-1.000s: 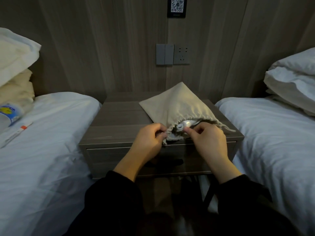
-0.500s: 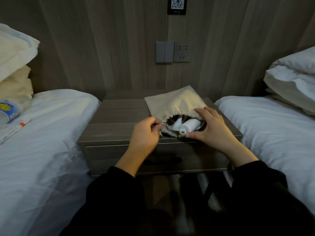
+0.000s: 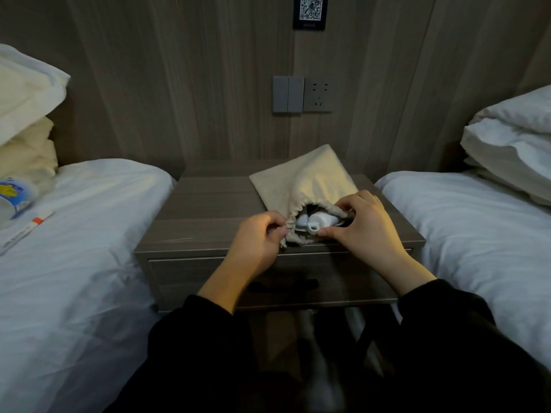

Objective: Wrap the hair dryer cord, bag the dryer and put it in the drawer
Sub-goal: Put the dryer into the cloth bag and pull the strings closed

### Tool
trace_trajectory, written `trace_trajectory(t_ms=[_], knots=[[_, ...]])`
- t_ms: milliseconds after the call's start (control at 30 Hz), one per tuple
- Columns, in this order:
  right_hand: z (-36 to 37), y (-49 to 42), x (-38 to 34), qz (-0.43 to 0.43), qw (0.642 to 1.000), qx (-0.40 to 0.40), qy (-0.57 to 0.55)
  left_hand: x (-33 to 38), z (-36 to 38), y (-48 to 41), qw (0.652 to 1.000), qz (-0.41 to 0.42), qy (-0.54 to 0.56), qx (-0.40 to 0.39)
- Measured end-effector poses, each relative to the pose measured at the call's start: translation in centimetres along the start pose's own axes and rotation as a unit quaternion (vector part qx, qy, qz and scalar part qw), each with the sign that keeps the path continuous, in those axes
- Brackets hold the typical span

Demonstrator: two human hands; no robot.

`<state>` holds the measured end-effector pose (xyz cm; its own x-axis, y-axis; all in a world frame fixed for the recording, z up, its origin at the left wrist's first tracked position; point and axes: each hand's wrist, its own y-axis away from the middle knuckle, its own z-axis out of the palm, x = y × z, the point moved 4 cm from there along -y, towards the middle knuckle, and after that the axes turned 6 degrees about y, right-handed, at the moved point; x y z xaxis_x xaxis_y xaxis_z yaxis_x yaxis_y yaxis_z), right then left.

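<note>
A beige drawstring bag (image 3: 310, 180) lies on the wooden nightstand (image 3: 205, 210), its gathered mouth facing me. Through the mouth shows the white hair dryer (image 3: 320, 222), mostly hidden inside; the cord cannot be made out. My left hand (image 3: 259, 239) pinches the left rim of the bag's mouth. My right hand (image 3: 360, 225) curls over the right rim, fingertips gripping the gathered cloth and thumb beside the dryer's white end. The drawer front (image 3: 208, 275) below the top is closed, with a dark handle slot (image 3: 283, 285).
White beds flank the nightstand, the left bed (image 3: 89, 248) and the right bed (image 3: 477, 234), each with pillows. A water bottle (image 3: 15, 195) and a thin packet (image 3: 26, 228) lie on the left bed. A switch and socket (image 3: 302, 93) sit on the wall.
My right hand moved from resting on the dryer's end to gripping the right rim of the bag's mouth. The mouth is drawn narrower around the dryer. My left hand kept its pinch.
</note>
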<state>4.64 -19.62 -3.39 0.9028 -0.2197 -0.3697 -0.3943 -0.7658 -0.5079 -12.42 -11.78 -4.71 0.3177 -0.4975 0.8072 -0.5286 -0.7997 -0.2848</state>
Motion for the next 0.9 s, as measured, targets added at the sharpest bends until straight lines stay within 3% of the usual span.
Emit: trace_trajectory(t_ms=[167, 267, 500, 700, 900], knots=[[-0.2, 0.4, -0.2, -0.005, 0.999, 0.000, -0.046, -0.8, -2.2, -0.5, 0.999, -0.030, -0.027, 0.025], [-0.8, 0.8, 1.5, 0.014, 0.996, 0.025, -0.084, 0.0, -2.8, -1.0, 0.991, 0.048, -0.110, 0.056], [0.0, 1.1, 5.2, 0.131, 0.984, -0.019, -0.119, 3.2, 1.4, -3.0, 0.976, 0.165, -0.122, -0.075], [0.6, 1.0, 5.4, 0.152, 0.978, 0.020, -0.139, 1.7, 1.5, -4.9, 0.952, 0.141, -0.155, -0.222], [0.7, 1.2, 5.4, 0.132, 0.980, 0.015, -0.151, 1.8, 1.4, -5.6, 0.964, 0.117, -0.102, -0.216]])
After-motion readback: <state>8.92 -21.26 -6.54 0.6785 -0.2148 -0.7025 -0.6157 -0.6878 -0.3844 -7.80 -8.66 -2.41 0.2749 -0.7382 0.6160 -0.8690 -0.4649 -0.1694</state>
